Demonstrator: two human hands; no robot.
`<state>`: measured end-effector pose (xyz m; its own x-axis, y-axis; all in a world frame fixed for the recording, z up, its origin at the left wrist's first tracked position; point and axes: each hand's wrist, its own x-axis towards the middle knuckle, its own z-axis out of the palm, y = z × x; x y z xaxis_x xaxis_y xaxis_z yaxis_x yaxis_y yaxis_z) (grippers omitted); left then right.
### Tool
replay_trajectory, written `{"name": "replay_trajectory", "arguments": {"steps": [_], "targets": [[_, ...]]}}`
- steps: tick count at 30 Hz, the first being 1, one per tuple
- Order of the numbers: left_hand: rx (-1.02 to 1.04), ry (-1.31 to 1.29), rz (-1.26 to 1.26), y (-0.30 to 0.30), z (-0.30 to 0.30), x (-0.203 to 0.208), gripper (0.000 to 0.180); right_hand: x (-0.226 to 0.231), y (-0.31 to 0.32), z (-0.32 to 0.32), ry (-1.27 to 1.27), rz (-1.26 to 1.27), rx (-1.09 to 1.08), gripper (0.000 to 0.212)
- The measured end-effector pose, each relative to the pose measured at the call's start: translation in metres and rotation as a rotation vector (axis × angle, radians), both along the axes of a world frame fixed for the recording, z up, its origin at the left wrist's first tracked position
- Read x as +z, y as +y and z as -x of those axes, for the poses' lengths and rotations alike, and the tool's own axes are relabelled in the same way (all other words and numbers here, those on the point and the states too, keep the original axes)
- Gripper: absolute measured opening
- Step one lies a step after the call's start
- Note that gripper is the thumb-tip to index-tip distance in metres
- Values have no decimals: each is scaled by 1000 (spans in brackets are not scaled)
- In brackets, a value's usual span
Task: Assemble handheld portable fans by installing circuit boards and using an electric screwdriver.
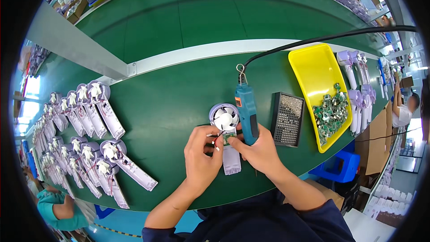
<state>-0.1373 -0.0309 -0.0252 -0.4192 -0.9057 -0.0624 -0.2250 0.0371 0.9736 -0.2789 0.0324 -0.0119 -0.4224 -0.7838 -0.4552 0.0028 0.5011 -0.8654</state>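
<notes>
A small handheld fan housing (pixel 232 163), lilac with a white bladed fan (pixel 225 118) at its far end, lies on the green table in front of me. My left hand (pixel 201 152) is closed at its left side, fingertips pinching a small green circuit board (pixel 229 139) over the handle. Red and black wires (pixel 217 141) run beside those fingertips. My right hand (pixel 257 150) is wrapped round a teal electric screwdriver (pixel 246 112), its thumb touching the board's right edge. Fingers partly cover the board.
Several similar fan housings (pixel 107 118) stand in rows at the left. A black screw tray (pixel 287 118) sits right of the screwdriver, beside a yellow bin (pixel 316 71) with green circuit boards (pixel 331 116). A black cable (pixel 322 41) crosses above. More housings (pixel 356 103) lie beyond the bin.
</notes>
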Motion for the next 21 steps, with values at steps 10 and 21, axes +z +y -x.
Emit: {"name": "replay_trajectory", "arguments": {"steps": [10,21], "targets": [[-146,-11,110,-4,-7,5,20,-4,-1,0,-25,30,-29,32],[-201,-11,96,-4,-10,-5,33,0,-2,-1,-61,16,-33,30]]}}
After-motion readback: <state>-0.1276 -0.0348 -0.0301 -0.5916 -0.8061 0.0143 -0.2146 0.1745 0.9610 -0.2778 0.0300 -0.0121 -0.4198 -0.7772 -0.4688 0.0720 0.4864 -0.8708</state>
